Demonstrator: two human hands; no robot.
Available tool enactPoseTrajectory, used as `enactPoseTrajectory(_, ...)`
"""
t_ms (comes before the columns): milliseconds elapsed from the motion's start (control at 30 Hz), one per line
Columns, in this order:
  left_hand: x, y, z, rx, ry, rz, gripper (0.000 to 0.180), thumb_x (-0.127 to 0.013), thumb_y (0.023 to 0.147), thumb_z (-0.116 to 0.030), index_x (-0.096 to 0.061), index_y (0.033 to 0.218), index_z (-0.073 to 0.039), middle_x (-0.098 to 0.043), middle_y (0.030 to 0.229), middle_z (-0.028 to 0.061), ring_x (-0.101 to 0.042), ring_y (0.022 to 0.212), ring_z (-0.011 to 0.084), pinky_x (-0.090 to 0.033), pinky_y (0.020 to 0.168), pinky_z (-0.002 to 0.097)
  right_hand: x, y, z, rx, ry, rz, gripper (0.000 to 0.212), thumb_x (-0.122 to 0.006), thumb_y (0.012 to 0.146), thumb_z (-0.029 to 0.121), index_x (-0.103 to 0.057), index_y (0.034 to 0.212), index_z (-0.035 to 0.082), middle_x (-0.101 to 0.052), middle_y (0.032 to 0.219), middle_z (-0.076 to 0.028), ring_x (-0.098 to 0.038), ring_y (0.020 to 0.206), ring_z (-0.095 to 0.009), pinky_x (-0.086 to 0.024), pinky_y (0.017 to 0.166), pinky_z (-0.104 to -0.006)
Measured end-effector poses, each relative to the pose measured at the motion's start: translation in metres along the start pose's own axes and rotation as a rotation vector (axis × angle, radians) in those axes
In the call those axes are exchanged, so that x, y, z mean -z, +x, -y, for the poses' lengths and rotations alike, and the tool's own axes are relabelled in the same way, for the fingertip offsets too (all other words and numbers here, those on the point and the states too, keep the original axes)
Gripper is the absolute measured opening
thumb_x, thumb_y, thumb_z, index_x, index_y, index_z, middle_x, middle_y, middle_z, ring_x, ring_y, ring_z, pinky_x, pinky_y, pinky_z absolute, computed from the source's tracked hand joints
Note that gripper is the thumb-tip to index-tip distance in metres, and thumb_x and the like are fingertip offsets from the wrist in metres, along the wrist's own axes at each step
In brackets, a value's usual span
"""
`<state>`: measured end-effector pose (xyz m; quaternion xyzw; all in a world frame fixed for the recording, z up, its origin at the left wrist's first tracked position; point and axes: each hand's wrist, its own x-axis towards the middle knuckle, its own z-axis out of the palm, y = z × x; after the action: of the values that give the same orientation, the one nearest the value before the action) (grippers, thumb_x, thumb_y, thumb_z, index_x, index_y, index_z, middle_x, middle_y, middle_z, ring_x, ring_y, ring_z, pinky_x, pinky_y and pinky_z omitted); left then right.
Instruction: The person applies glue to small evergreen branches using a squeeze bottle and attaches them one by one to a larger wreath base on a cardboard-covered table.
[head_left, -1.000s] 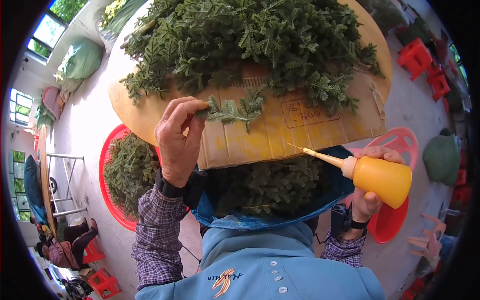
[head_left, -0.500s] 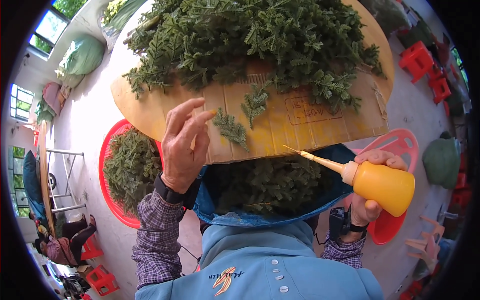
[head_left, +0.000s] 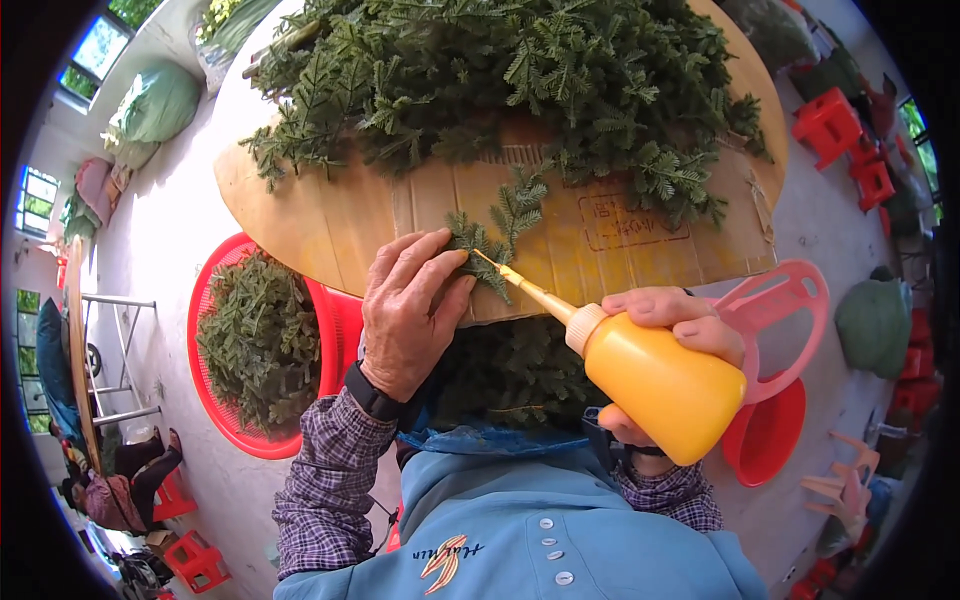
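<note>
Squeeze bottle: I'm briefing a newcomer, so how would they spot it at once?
Find the tan table heaped with fir sprigs. At its near edge, the person's right hand grips the squeeze bottle. Its bright yellow body and long tapered nozzle set it apart from the green sprigs.

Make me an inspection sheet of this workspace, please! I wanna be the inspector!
Surface: round tan table with a flat brown cardboard sheet, stained yellow.
Job's things: small green needle-leaved sprig; orange-yellow squeeze bottle, thin nozzle pointed at the sprig.
Clutter: big heap of green needle-leaved branches on the table; red round plastic basket of greenery at left.
Hands: left hand has fingertips at the sprig, pinch unclear; right hand grips the bottle.
Cables: thin dark cable by the left sleeve.
Surroundings: red plastic stools at right; another person at far left.
</note>
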<state>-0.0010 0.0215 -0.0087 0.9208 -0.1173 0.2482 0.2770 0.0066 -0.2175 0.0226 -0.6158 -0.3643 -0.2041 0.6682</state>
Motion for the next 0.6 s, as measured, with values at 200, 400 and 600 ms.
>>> enactPoseTrajectory(200,-0.004,0.002,-0.005,-0.001,-0.015,-0.033,0.027,-0.075,0.078,-0.003,-0.069,0.104,-0.003,-0.068,0.118,0.0137,-0.061,0.110,0.0340,-0.051,0.094,0.0418,-0.010,0.008,-0.009,-0.002,-0.026,0.041,0.070,-0.089,0.076,0.024,-0.039,0.123,0.009,-0.057,0.117,-0.020,-0.064,0.104,-0.034,-0.057,0.088,-0.0450)
enactPoseTrajectory(400,-0.003,0.000,-0.004,0.008,-0.007,-0.025,0.027,-0.076,0.078,-0.004,-0.069,0.104,-0.003,-0.068,0.118,0.0131,-0.061,0.110,0.0339,-0.051,0.094,0.0420,-0.015,0.005,-0.016,-0.003,-0.068,0.053,0.070,-0.089,0.076,0.023,-0.040,0.123,0.009,-0.057,0.118,-0.020,-0.064,0.105,-0.033,-0.057,0.088,-0.0433)
enactPoseTrajectory(600,-0.002,-0.005,-0.001,0.016,-0.003,-0.029,0.027,-0.075,0.077,-0.003,-0.069,0.104,-0.003,-0.068,0.119,0.0130,-0.061,0.111,0.0337,-0.051,0.094,0.0419,-0.015,0.000,-0.015,-0.009,-0.075,0.078,0.070,-0.089,0.076,0.026,-0.040,0.123,0.009,-0.057,0.118,-0.019,-0.063,0.105,-0.034,-0.057,0.088,-0.0446)
